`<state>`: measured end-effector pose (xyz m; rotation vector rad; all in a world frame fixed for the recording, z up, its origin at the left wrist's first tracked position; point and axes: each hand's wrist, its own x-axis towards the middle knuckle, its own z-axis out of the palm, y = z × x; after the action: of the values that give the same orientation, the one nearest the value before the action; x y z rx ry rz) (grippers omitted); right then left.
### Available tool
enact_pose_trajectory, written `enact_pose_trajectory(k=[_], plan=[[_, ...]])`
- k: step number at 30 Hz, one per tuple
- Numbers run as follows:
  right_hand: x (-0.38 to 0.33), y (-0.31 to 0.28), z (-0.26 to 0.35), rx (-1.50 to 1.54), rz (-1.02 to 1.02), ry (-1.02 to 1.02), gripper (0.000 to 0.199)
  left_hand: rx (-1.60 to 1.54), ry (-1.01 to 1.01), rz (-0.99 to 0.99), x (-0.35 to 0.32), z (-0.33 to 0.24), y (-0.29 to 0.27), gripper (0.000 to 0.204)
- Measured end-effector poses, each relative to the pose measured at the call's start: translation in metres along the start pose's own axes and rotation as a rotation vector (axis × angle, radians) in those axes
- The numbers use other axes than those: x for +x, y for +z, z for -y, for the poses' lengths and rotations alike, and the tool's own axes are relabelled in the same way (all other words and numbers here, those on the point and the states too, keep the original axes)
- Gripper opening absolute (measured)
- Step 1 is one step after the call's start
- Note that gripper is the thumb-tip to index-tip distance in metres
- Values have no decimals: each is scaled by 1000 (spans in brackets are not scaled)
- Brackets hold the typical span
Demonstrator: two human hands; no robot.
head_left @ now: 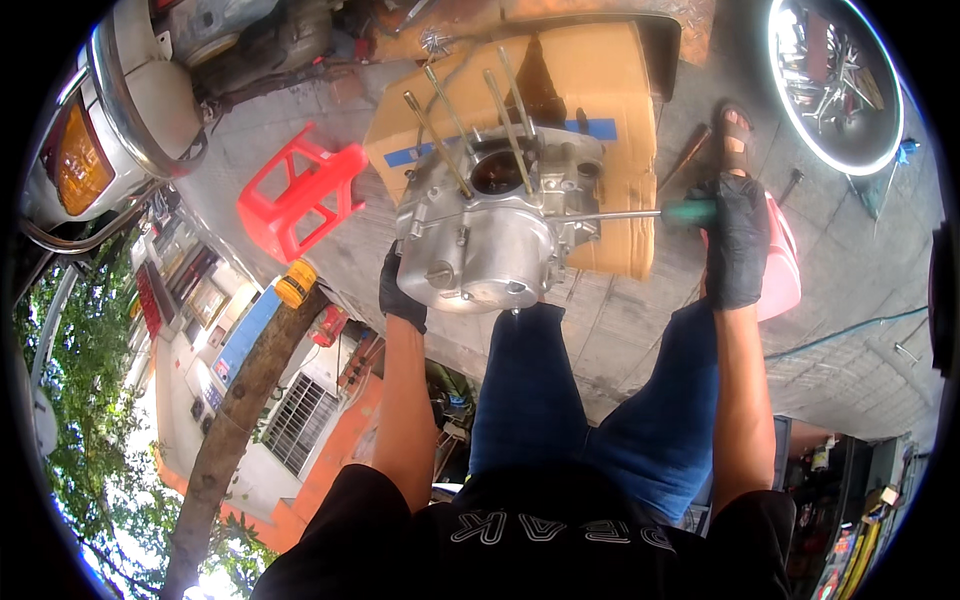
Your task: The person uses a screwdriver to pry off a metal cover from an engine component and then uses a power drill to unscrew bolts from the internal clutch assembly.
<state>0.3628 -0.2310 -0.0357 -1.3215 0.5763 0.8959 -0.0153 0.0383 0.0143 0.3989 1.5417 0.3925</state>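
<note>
Wearing a black T-shirt point(390, 550), gripping a screwdriver point(640, 214) by its green handle with the wrapped fingers of the black-gloved right hand point(738, 245), long axis crosswise, round steel shank pointing left to a bulging cast-metal engine crankcase point(500, 250) with 4 slim studs point(438, 146) slanted away, above brown cardboard point(625, 100). Touching the crankcase's left edge with the black-gloved left hand point(401, 288); cannot tell finger spread.

Only lettering point(540, 528) I can read from my end: one word, white outlined capitals, upside down to me, across the black shirt point(565, 565), below the engine casing point(487, 250). Yellow goods point(862, 550), lower right of casing: print too small to make out.
</note>
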Motion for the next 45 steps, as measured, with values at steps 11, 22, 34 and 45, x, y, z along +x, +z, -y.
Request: enact_pose_trajectory(k=[11,22,34,45], plan=[[-51,-42,-15,48,-204,-119,13,38,-56,-14,9,-8,-25,42],[-72,-33,-33,-63,-174,54,14,587,187,128,-5,6,55,43],[-71,-34,-36,28,-149,90,14,910,381,236,-33,20,113,41],[-9,-41,-70,43,-28,190,16,1058,194,212,3,-3,55,60]])
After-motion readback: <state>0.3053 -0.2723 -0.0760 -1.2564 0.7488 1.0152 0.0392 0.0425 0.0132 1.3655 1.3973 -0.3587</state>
